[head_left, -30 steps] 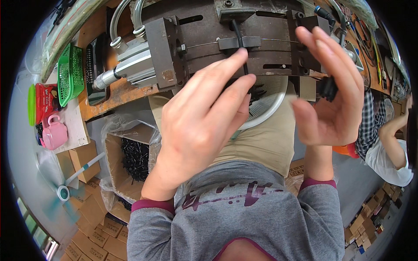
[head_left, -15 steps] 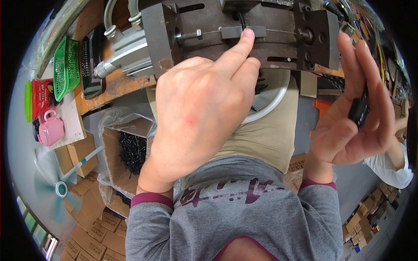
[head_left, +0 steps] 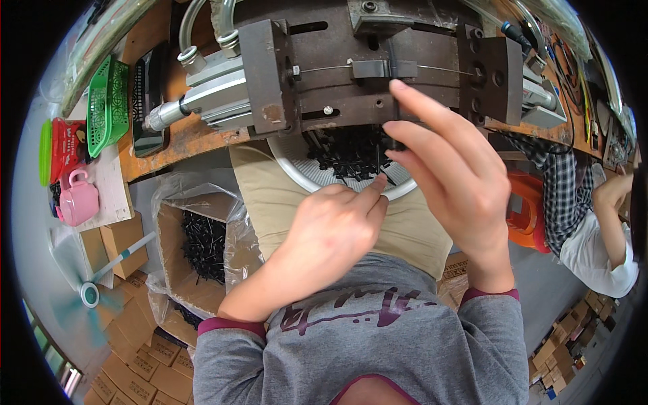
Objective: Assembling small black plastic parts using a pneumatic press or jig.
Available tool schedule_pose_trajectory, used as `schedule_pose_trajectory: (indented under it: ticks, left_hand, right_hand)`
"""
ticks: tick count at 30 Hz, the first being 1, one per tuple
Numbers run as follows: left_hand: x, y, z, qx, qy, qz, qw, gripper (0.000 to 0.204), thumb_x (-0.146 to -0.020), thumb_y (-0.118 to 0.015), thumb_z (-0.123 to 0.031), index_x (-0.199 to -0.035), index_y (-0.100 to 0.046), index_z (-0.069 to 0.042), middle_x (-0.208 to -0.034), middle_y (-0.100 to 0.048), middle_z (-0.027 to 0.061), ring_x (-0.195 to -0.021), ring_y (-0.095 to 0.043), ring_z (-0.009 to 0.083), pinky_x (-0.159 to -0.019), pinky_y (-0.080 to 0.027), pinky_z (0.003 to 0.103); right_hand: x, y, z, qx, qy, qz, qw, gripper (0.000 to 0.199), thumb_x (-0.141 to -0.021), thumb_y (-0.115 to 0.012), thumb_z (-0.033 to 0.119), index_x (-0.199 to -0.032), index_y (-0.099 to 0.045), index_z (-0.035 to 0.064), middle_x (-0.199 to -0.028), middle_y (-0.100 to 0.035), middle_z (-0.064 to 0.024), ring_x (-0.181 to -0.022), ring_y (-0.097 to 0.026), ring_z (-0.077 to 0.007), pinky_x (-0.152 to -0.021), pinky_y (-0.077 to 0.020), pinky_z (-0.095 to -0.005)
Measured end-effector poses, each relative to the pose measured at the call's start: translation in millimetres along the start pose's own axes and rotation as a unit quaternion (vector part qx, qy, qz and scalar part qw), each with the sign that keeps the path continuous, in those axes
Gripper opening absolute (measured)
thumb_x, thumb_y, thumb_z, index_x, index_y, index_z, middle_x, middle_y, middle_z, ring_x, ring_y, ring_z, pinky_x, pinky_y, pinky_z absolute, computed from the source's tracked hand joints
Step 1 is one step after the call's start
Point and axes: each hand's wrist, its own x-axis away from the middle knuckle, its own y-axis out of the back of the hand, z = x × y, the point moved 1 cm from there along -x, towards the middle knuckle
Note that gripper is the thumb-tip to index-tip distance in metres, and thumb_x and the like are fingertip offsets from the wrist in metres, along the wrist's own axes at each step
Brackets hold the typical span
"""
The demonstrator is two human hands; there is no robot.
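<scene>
A dark steel fixture (head_left: 378, 61) fills the top of the head view, with a thin rod and a small clamp block across its face. My right hand (head_left: 452, 169) reaches up to it. The index fingertip touches just under the clamp block, and thumb and middle finger pinch a small black part (head_left: 393, 140) against the fixture's lower edge. My left hand (head_left: 331, 229) is curled over my lap. Its thumb and index tips meet at the rim of a white round tray (head_left: 304, 172) that holds a pile of small black parts (head_left: 351, 152).
A silver air cylinder (head_left: 202, 101) sticks out left of the fixture on a worn wooden bench. A bag-lined carton of black parts (head_left: 202, 243) stands at my left knee. A green basket (head_left: 108, 104), pink cup (head_left: 77, 199), stacked cartons (head_left: 128, 337), and another seated person (head_left: 594, 236) at right.
My left hand came down from the fixture's face to the tray rim. My right hand swung in from the right with the black part and now touches the fixture's middle.
</scene>
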Motion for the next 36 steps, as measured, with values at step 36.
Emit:
schedule_pose_trajectory:
  ticks: [36]
  left_hand:
    - [31.8, -59.3, 111.7, 0.287, 0.341, 0.118, 0.887, 0.022, -0.078, -0.075, -0.007, -0.098, -0.068, 0.0, -0.084, -0.073, 0.0085, -0.079, -0.071, 0.0148, -0.073, -0.055, 0.028]
  right_hand:
    - [81.5, -21.8, -8.0, -0.102, -0.121, 0.141, 0.977, 0.039, -0.074, -0.083, 0.01, -0.11, -0.069, 0.0046, -0.106, -0.071, -0.0111, -0.072, -0.067, -0.0189, -0.062, -0.0539, -0.0284]
